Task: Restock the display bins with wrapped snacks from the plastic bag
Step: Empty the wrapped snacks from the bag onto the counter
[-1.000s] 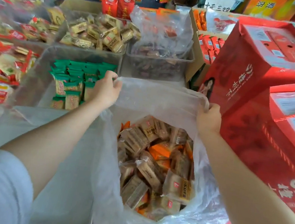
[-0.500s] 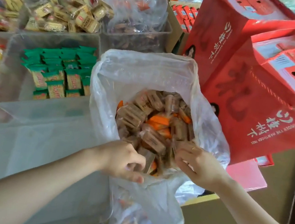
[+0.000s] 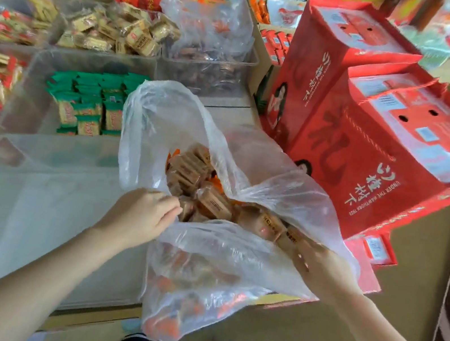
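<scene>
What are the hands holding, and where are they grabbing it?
The left hand pinches the near rim of the plastic bag. The right hand reaches among the wrapped snacks; its grip cannot be told.

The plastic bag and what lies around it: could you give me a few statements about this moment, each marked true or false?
1. The plastic bag holds brown wrapped snacks. True.
2. The left hand rests on the green-wrapped snacks. False: it is at the bag's mouth, fingers curled among the brown snacks.
3. The red boxes stand to the bag's right. True.
4. The right hand is lifting a red box. False: it is at the bag's right edge, by the snacks.
5. The green-wrapped snacks lie in a clear bin. True.
</scene>
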### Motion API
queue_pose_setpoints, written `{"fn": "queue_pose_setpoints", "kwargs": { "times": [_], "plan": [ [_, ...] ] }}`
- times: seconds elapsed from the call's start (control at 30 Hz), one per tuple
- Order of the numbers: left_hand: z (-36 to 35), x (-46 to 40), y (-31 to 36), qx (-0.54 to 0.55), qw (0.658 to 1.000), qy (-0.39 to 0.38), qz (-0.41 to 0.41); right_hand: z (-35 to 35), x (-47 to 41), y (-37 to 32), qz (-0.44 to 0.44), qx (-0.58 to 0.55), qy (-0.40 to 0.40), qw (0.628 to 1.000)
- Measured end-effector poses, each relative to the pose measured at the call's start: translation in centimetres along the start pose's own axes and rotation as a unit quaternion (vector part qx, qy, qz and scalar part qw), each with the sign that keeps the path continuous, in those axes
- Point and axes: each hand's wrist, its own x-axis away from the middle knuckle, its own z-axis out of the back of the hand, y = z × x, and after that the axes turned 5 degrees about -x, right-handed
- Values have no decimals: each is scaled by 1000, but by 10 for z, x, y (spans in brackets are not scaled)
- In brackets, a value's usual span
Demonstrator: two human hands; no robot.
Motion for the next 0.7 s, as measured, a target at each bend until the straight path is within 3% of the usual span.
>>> {"fn": "queue_pose_setpoints", "kwargs": {
  "times": [0.07,0.1,0.13,0.23,0.3,0.37,0.47,0.57,0.63,0.7],
  "plan": [
    [4,-4,30,23,999,12,-47,10,2,-29,106,-93,20,990],
    [1,-5,41,0,998,11,-66,16,3,-43,130,-109,-15,985],
    [-4,-4,53,-37,996,-2,-81,18,3,-55,145,-88,-55,984],
    [-19,4,78,-87,982,-152,-66,7,3,-67,197,33,-124,972],
    [-26,15,83,-44,984,-154,-82,1,2,-55,244,53,-75,965],
    [-24,26,90,-22,983,-167,-69,8,5,-38,228,78,-87,967],
    [-23,30,108,-24,977,-209,-19,9,15,-32,205,112,-171,957],
    [-24,32,122,-21,924,-383,4,1,18,-38,209,113,-249,939],
    [-17,39,120,1,918,-397,11,2,6,-39,234,-13,-136,963],
    [-7,39,112,54,970,-238,20,16,-16,-42,259,-110,53,958]
  ]
}}
